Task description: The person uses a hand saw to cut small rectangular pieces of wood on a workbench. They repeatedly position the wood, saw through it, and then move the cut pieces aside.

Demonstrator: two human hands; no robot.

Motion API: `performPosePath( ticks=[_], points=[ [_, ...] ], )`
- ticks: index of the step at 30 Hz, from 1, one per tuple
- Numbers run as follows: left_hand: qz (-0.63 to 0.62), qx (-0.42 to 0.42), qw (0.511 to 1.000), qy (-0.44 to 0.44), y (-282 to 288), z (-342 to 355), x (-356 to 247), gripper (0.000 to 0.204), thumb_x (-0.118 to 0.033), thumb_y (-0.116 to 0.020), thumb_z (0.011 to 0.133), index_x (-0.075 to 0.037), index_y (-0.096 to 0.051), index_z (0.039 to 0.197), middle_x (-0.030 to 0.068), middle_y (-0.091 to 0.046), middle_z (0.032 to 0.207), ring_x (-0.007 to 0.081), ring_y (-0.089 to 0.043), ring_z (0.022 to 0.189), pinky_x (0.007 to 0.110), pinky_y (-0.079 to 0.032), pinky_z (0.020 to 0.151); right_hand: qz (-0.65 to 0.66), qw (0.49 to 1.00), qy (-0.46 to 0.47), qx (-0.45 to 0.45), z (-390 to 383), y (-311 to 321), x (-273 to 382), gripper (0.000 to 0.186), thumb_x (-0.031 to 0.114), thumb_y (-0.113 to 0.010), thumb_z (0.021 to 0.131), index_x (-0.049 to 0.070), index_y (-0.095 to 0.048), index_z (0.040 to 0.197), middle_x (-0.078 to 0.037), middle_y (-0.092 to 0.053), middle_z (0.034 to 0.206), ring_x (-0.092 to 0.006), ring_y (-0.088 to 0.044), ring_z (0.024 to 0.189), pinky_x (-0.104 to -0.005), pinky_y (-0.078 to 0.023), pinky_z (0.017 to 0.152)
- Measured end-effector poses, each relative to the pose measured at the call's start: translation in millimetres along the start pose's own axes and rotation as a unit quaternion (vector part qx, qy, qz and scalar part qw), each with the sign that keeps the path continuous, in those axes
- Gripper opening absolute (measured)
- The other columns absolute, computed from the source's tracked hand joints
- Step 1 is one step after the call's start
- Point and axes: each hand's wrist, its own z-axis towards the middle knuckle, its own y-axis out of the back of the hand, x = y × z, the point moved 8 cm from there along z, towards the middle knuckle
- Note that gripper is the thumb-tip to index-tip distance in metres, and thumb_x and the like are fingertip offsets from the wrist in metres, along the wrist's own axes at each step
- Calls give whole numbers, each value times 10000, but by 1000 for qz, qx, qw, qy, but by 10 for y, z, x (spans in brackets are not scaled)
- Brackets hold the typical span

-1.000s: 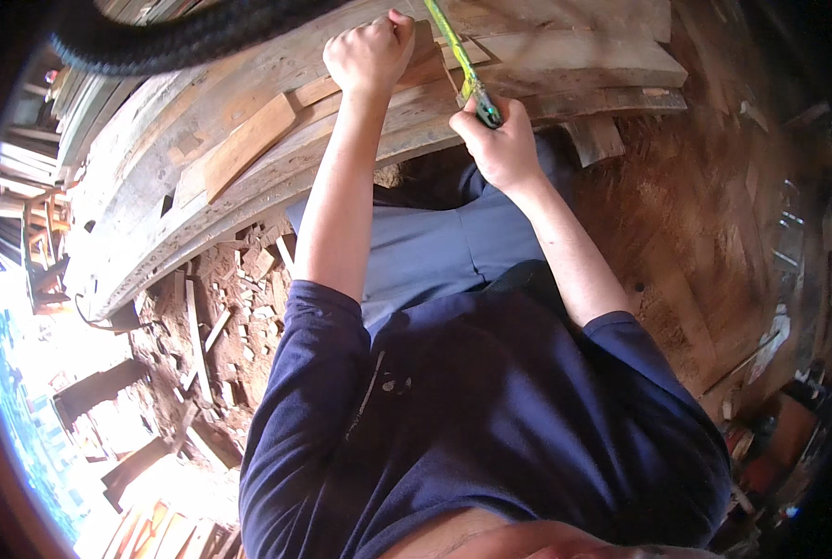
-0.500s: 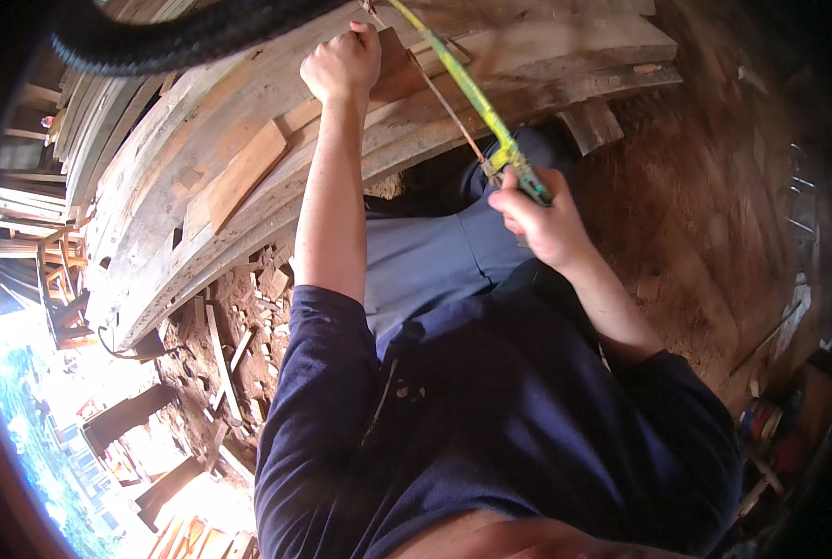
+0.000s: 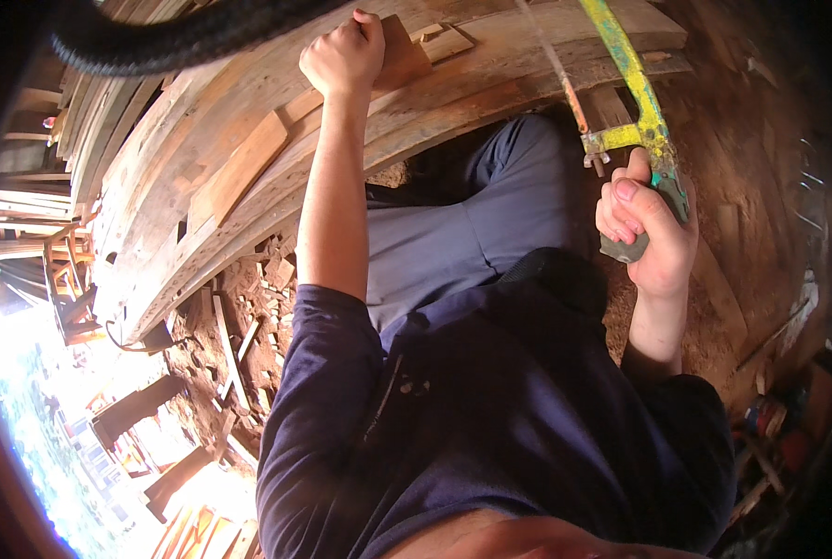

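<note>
My right hand (image 3: pixel 653 219) is closed around the green handle of a hacksaw (image 3: pixel 632 79) with a worn yellow frame. The saw is lifted off to the right of the bench, its thin rusty blade running upward and out of view. At the top, my left hand (image 3: pixel 343 54) is closed at the left side of a brown wooden block (image 3: pixel 402 56) and grips it on the plank bench (image 3: pixel 490 70). The fingers hide that end of the block.
Small wood offcuts (image 3: pixel 448 43) lie right of the block. A flat board (image 3: pixel 240 168) rests along the bench's near edge. Wood scraps (image 3: pixel 234 349) litter the dirt floor at left. A black braided hose or cable (image 3: pixel 173 42) crosses the upper left.
My right hand has moved right with the hacksaw, taking it away from the wooden block. The left hand has stayed nearly in place at the block.
</note>
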Motion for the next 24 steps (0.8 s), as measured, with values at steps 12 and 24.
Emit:
performPosePath(
  ticks=[12, 24],
  points=[
    [-122, -231, 960, -102, 501, -285, -12, 386, -211, -627, 864, -152, -530, 495, 35, -491, 449, 251, -468, 381, 366, -349, 419, -397, 902, 166, -50, 695, 194, -274, 285, 170, -740, 943, 55, -578, 738, 17, -503, 592, -96, -421, 539, -311, -344, 521],
    [-205, -225, 946, -108, 667, -481, 141, 351, -251, -569, 908, -153, -576, 572, -3, -563, 546, 222, -526, 474, 350, -348, 486, -689, 669, 259, -102, 2221, 253, -419, 404, 408, -612, 946, 25, -698, 853, -245, -689, 740, -456, -697, 750, -517, -568, 666]
  ],
)
